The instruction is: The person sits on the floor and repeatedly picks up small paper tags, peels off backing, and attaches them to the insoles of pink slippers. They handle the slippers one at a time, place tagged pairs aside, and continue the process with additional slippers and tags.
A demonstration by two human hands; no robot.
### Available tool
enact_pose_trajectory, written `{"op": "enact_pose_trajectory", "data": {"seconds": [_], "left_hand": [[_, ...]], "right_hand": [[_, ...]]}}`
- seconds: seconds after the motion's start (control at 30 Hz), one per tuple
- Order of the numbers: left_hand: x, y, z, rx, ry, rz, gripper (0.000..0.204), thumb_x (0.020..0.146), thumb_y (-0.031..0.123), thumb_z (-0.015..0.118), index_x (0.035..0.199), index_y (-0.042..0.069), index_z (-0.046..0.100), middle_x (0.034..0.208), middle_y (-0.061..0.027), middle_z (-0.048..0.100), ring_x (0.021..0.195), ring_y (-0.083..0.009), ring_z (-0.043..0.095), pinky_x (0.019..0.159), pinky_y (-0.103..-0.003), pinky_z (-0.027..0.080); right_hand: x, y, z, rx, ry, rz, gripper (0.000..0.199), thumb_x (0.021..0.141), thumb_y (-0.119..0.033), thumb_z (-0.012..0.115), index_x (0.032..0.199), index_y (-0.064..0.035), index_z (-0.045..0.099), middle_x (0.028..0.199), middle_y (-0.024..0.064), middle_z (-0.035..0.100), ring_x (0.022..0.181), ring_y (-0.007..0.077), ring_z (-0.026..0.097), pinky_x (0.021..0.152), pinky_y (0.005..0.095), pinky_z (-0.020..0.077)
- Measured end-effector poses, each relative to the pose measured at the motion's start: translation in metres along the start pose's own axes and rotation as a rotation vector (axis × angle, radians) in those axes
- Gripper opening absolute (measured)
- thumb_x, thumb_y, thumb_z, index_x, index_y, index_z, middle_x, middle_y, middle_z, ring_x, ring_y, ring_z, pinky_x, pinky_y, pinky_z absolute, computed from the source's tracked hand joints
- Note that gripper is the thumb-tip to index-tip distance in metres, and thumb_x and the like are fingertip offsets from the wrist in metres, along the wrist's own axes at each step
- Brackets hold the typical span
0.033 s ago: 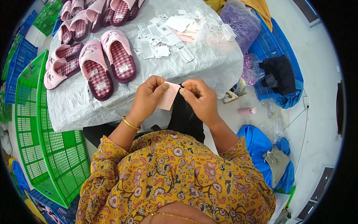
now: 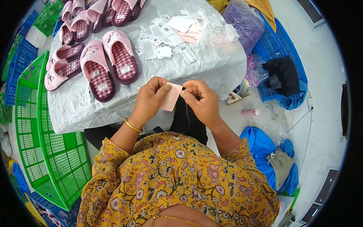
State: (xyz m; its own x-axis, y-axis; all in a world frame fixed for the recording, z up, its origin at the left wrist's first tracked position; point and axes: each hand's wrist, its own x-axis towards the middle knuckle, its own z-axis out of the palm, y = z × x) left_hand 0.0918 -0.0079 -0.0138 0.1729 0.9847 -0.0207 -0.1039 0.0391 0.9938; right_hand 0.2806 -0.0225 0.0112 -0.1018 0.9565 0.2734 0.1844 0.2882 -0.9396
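A pink cylinder (image 2: 249, 112) lies near blue plastic (image 2: 260, 153).

Two hands (image 2: 150, 99), one pink card (image 2: 171, 98), one gold bangle (image 2: 131, 126), four nearest slippers (image 2: 120, 57)

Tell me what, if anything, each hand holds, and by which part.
The left hand pinches a pink card by its upper left corner. The right hand is at its upper right corner; what it grips there cannot be told.

The light is bright and even — edges bow, corners are black.
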Motion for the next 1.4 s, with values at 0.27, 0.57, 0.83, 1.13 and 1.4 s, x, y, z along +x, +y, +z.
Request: {"op": "enact_pose_trajectory", "data": {"seconds": [0.27,0.57,0.83,1.13,1.4], "left_hand": [[-0.006,-0.002,0.003,0.051,0.059,0.042,0.010,0.100,0.010,0.059,0.102,0.001,0.061,0.093,0.0010,0.064,0.082,-0.0040,0.056,0.071,-0.020,0.047],[-0.011,0.004,0.006,0.117,0.081,0.067,0.012,0.100,0.010,0.060,0.106,-0.001,0.061,0.095,0.0000,0.065,0.084,-0.0050,0.057,0.074,-0.021,0.048],[-0.016,0.000,0.011,0.305,0.137,0.343,0.008,0.096,0.004,0.063,0.102,-0.001,0.063,0.096,-0.0038,0.067,0.086,-0.0079,0.060,0.076,-0.024,0.050],[-0.015,-0.001,0.017,0.545,0.193,0.625,0.011,0.090,-0.003,0.066,0.099,0.002,0.064,0.098,-0.0102,0.068,0.082,-0.0177,0.065,0.074,-0.027,0.051],[-0.018,-0.007,0.016,0.486,0.144,0.600,0.009,0.091,0.000,0.064,0.100,0.002,0.063,0.097,-0.0090,0.067,0.084,-0.0177,0.062,0.076,-0.029,0.050]], "right_hand": [[0.002,0.002,0.010,-0.045,-0.026,0.059,0.031,0.084,0.002,0.069,0.113,-0.0006,0.059,0.080,0.0029,0.066,0.067,0.0052,0.059,0.063,0.0221,0.0501],[0.000,0.001,0.015,-0.098,0.018,0.018,0.032,0.084,0.004,0.067,0.114,0.0001,0.059,0.082,0.0039,0.066,0.067,0.0061,0.061,0.063,0.0224,0.0517],[-0.002,0.003,0.017,-0.115,0.043,0.002,0.032,0.084,0.003,0.068,0.116,0.0002,0.062,0.079,0.0033,0.063,0.064,0.0055,0.058,0.061,0.0223,0.0505],[-0.006,0.007,0.025,-0.093,0.069,-0.073,0.031,0.086,0.002,0.068,0.117,-0.0006,0.064,0.080,0.0019,0.060,0.066,0.0069,0.055,0.060,0.0223,0.0484],[-0.005,0.012,0.021,0.073,0.032,0.039,0.019,0.089,0.000,0.067,0.109,0.0008,0.065,0.084,0.0023,0.065,0.072,0.0053,0.058,0.064,0.0221,0.0493]]}}
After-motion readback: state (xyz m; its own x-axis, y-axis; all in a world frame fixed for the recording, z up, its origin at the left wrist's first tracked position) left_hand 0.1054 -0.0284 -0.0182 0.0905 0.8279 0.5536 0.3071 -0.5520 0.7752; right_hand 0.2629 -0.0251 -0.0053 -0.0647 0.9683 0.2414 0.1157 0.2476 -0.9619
